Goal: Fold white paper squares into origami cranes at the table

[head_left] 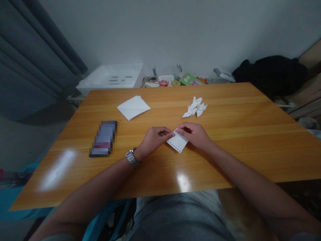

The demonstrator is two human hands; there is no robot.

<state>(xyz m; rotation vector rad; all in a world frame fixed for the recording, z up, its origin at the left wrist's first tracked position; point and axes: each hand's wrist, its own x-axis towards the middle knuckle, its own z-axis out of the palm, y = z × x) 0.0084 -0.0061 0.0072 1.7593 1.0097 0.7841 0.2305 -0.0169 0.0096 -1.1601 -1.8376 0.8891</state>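
A small folded sheet of white paper is held over the table between my two hands, its row of punched holes along the lower left edge. My left hand pinches the paper's left side with thumb and fingertips. On the upper right side, my right hand grips it, thumb on top and fingers partly hidden. Several small folded paper birds lie in a cluster just beyond my right hand. Farther left rests a stack of white paper squares.
The wooden table spans the view. A phone, its screen pixelated, lies at the left. Behind the table's far edge are a white plastic basin, a green packet and a dark cloth heap. A blue chair shows below.
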